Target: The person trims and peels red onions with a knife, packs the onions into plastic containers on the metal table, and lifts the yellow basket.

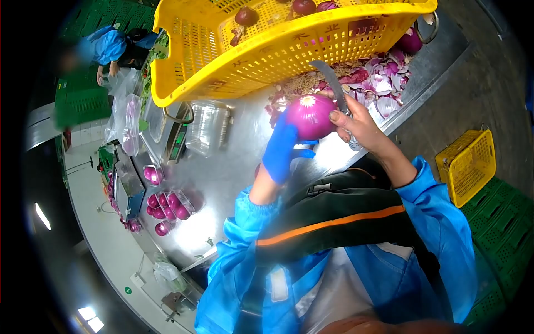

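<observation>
My left hand [282, 149], in a blue glove, is wrapped round a large peeled red onion [312, 118] from its left side. The onion's pale cut end faces up. Bare, my right hand [357, 123] grips a knife [332, 81] with a curved blade that points up and away, past the onion's right side. The right thumb lies close to the onion; I cannot tell whether it touches. Behind both hands, purple onion skins [384, 83] and dry root scraps [303, 83] are heaped on the metal table [233, 167].
A yellow crate [278, 53] with several onions stands tilted at the table's far side. Packed onions [167, 206] lie left, near clear plastic trays [207, 128]. Another yellow crate [467, 167] stands beyond the right table edge. A co-worker in blue [105, 45] is at the far left.
</observation>
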A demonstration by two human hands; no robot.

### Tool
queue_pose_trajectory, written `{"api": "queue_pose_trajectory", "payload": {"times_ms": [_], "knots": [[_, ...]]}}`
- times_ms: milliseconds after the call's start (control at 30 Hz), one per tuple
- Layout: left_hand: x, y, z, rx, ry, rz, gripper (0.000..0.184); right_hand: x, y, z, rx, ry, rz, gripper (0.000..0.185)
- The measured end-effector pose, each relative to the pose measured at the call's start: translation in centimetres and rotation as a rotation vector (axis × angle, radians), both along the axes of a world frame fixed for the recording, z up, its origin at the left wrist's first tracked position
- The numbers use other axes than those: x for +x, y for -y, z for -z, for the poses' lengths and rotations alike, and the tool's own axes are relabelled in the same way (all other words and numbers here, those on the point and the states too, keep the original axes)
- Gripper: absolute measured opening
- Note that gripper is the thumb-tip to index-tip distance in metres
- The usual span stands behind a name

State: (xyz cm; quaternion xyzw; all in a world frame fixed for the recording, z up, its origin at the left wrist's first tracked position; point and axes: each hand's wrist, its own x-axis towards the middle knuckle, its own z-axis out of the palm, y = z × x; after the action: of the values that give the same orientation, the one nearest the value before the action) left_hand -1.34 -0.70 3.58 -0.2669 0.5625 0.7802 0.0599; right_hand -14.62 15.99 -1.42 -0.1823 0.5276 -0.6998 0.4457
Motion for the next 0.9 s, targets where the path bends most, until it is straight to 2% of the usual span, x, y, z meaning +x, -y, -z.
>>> {"api": "queue_pose_trajectory", "payload": {"times_ms": [100,233,300,367,467,567,667,700,800,867,900], "knots": [[0.1,-0.1,0.3,-0.124,-0.088,-0.022,0.064,0.2,0.0,0.5,-0.041,0.085,0.008,0.062],[-0.1,-0.4,1.2,-0.311,-0.22,0.018,0.082,0.9,0.1,1.0,-0.103,0.218,0.04,0.056],[-0.2,-0.3,1.7,-0.372,-0.254,0.035,0.094,1.2,0.4,1.4,-0.095,0.239,0.015,0.044],[-0.1,0.1,2.7,-0.408,-0.287,0.051,0.094,1.4,0.6,1.2,-0.052,0.218,0.003,0.041],[-0.1,0.0,2.7,-0.356,-0.286,0.023,0.093,0.6,0.1,1.9,0.022,0.041,-0.067,0.048],[0.0,0.0,2.8,-0.364,-0.247,-0.012,0.093,0.0,0.1,0.9,0.278,-0.35,0.01,0.061],[0.4,0.2,4.1,-0.48,-0.193,0.006,0.094,0.5,0.6,-1.1,0.379,-0.994,0.139,0.065],[0.5,0.2,4.3,-0.525,-0.174,0.023,0.095,0.9,1.0,-2.3,0.49,-1.004,0.087,0.06],[0.7,-0.2,3.8,-0.341,-0.145,0.004,0.089,-0.2,1.7,-1.8,0.461,-0.899,0.071,0.054],[0.7,0.3,4.0,-0.123,-0.107,-0.029,0.084,-1.5,2.0,0.6,0.461,-0.613,0.08,0.046],[0.6,0.5,3.8,-0.015,-0.088,-0.05,0.081,-1.6,1.6,0.7,0.375,-0.499,0.064,0.041]]}}
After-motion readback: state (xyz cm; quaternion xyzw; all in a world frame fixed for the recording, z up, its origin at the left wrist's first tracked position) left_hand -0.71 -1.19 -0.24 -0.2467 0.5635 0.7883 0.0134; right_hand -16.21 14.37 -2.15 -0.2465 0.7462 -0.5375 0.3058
